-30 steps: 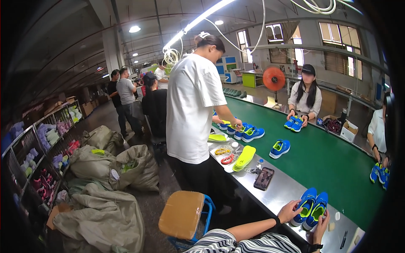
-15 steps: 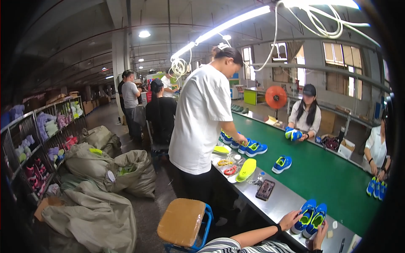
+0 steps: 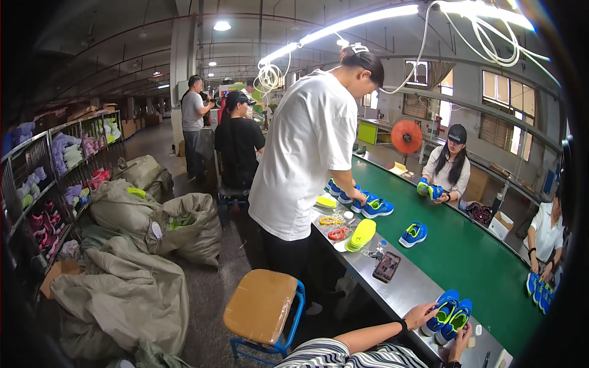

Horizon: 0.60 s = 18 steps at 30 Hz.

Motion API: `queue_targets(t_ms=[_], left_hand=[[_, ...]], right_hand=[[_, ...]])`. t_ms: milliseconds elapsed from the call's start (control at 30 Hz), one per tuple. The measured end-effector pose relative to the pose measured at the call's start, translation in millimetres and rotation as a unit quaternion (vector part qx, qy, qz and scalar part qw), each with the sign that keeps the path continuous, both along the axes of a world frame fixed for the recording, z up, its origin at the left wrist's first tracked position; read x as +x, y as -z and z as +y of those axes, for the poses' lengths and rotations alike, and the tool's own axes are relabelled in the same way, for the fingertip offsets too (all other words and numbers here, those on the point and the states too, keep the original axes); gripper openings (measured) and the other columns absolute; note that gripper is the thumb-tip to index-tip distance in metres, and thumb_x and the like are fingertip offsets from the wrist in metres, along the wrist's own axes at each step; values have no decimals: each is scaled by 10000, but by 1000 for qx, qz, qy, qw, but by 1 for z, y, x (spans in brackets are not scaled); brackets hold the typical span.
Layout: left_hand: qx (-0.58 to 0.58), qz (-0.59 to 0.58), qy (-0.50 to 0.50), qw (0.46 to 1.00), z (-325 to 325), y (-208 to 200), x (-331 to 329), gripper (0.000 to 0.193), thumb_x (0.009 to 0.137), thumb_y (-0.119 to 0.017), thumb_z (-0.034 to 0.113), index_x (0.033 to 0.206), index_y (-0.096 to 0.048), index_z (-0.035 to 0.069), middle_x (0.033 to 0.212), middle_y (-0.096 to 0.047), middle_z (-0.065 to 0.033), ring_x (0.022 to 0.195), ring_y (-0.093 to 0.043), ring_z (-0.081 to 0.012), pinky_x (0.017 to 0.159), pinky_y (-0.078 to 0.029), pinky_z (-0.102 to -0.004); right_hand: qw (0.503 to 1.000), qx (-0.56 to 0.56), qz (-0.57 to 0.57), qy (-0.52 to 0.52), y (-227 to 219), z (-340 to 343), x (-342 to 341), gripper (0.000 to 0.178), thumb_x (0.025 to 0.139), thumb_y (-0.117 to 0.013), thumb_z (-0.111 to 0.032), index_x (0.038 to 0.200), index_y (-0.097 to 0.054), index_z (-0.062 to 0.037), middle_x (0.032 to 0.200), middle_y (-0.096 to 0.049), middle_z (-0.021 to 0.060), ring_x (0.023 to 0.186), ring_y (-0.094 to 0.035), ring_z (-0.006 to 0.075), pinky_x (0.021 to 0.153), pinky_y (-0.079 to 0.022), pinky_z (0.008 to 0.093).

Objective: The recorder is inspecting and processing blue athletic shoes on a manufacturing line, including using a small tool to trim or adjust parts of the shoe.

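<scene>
A pair of blue sneakers with neon-yellow lining stands side by side on the metal ledge at the lower right. My left hand (image 3: 421,315) grips the outer side of the left sneaker (image 3: 439,314), fingers along its upper edge. Against the right sneaker (image 3: 455,322), my right hand (image 3: 459,343) holds the near side, fingers curled round it. Close by on the ledge are a small white piece (image 3: 478,329) and a dark, slim tool (image 3: 486,359). Farther along the ledge lies a phone (image 3: 387,267).
A green conveyor belt (image 3: 438,257) runs beyond the ledge, with a single blue sneaker (image 3: 413,234) on it. A co-worker in white (image 3: 304,153) stands at left, handling sneakers. Neon-yellow insoles (image 3: 361,235), a stool (image 3: 264,305) and large sacks (image 3: 123,300) lie about.
My view has shifted slightly, so the scene sits differently in the picture. The seated person in black has turned the head to the right. Both my hands stay on the sneakers.
</scene>
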<state>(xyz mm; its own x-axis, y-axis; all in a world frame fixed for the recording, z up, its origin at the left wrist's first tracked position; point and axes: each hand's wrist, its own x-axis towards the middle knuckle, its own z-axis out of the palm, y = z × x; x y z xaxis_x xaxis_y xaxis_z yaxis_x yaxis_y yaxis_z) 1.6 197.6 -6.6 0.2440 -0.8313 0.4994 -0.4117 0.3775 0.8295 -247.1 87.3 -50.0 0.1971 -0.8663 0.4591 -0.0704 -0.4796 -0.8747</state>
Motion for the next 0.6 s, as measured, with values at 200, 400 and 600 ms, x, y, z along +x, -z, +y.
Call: queue_targets(t_ms=[200,400,600], left_hand=[[19,-11,-8,1000,-5,8,1,408,943,-477,320,1193,-550,6,1054,-624,-201,954,-606,-311,834,-463,-361],[-8,30,20,999,-9,2,8,380,921,-514,275,1193,-550,13,923,-646,-167,794,-625,-259,739,-489,-354],[-135,-179,37,974,9,-176,92,275,784,-597,125,1039,-598,23,944,-635,-155,865,-617,-290,758,-495,-369]], right_hand=[[999,40,-14,-26,-15,14,4,398,913,-510,-239,1254,-456,-40,1046,-495,28,843,-470,91,721,-403,215],[998,-15,27,51,-17,3,-2,380,965,-454,-258,1264,-458,-23,1133,-508,56,1008,-493,141,870,-400,254],[982,-177,67,-2,-172,-26,-22,353,915,-522,-176,1220,-495,-1,1180,-516,86,1099,-486,202,987,-359,333]])
